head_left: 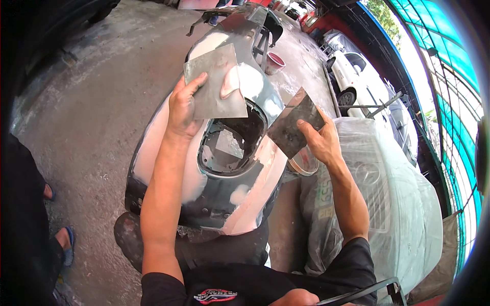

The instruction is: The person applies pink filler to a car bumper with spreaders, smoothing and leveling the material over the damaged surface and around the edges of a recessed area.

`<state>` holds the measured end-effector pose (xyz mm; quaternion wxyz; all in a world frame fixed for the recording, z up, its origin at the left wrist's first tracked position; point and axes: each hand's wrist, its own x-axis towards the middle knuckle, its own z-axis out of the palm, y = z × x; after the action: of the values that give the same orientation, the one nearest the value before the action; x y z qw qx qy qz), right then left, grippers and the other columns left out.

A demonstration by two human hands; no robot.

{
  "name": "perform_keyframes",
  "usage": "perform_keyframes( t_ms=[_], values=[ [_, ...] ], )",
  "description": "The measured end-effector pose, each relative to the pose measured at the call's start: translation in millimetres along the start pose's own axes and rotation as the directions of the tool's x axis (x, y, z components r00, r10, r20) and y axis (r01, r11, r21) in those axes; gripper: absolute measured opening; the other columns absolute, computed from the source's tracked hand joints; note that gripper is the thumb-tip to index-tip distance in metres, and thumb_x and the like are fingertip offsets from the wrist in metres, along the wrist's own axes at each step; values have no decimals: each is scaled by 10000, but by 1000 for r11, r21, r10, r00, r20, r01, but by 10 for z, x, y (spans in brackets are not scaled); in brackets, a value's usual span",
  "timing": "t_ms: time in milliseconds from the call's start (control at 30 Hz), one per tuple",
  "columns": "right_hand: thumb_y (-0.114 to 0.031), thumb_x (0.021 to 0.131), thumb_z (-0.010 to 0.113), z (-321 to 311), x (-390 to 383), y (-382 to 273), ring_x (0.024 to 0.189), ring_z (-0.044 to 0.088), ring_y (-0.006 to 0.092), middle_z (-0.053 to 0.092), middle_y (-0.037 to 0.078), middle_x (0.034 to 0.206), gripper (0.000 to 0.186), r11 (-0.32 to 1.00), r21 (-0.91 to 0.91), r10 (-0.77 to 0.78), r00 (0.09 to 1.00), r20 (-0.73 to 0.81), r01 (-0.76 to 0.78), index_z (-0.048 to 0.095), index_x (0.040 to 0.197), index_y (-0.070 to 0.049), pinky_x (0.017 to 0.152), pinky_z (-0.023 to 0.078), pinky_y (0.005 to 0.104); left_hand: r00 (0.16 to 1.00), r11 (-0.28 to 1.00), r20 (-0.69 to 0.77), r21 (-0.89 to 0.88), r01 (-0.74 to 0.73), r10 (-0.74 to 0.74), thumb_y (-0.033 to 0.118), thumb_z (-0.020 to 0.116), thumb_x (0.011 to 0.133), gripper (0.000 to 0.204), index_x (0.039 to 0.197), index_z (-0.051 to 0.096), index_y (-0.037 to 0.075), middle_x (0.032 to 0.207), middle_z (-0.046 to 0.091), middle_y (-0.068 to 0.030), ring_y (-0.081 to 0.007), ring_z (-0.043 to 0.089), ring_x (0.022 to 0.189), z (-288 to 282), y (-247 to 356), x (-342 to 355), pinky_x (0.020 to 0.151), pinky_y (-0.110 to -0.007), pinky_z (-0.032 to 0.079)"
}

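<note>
wet concrete floor (97, 117) in an open workshop, green roofing on the far right, a white car (357, 76) parked beyond. dark bumper (229, 168) patched with pale filler stands right in front of me. my left hand (184, 109) grips a grey metal sheet (217, 84) against it, my right hand (319, 143) pinches a dark spreader plate (293, 127) just right. plastic-wrapped car (388, 204) near right.

a white car (352, 76) is parked at the upper right, beside a green fence (449, 81). a plastic-wrapped car (398, 204) is seen lower right. a red-rimmed bucket (274, 62) is set on the concrete floor (92, 117). a bystander's sandalled feet (64, 245) are seen at the left edge.
</note>
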<state>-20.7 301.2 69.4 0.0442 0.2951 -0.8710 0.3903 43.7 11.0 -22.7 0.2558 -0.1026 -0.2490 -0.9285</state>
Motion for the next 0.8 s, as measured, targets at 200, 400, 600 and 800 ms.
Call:
perform_keyframes(
  t_ms=[200, 400, 600, 800],
  values=[
    [-152, 904, 664, 37, -115, -209, 900, 650, 152, 733, 103, 1018, 490, 994, -10, 113, 993, 23, -113, 571, 1339, 54, 834, 517, 313, 1000, 1000, -8, 12, -3, 3, 117, 587, 979, 354, 1312, 557, 3, 1212, 651, -115, -208, 660, 1077, -8, -11, -1, 933, -350, 543],
    [-102, 902, 638, 79, -130, -278, 902, 647, 152, 725, 91, 1030, 399, 992, 44, 112, 992, 50, -114, 615, 1271, 47, 837, 515, 316, 1000, 1000, -21, 12, -13, 13, 96, 584, 977, 352, 1314, 558, -2, 1220, 650, -121, -212, 659, 1082, 11, -17, -2, 951, -349, 535],
    [-103, 888, 647, 76, -112, -329, 879, 648, 145, 726, 97, 985, 414, 983, 12, 183, 977, 112, -185, 603, 1253, 88, 818, 515, 308, 1000, 1000, -5, 10, -15, 15, 95, 587, 976, 363, 1321, 553, -11, 1225, 648, -129, -216, 657, 1089, -21, -23, 16, 953, -349, 536],
    [-109, 886, 651, 106, -140, -265, 881, 661, 156, 727, 109, 978, 436, 970, -62, 239, 965, 106, -234, 569, 1235, 139, 816, 520, 310, 1000, 1000, -15, 17, -12, 12, 94, 588, 977, 364, 1323, 551, -13, 1226, 647, -130, -214, 659, 1087, -21, -24, 12, 943, -350, 541]
  ],
)
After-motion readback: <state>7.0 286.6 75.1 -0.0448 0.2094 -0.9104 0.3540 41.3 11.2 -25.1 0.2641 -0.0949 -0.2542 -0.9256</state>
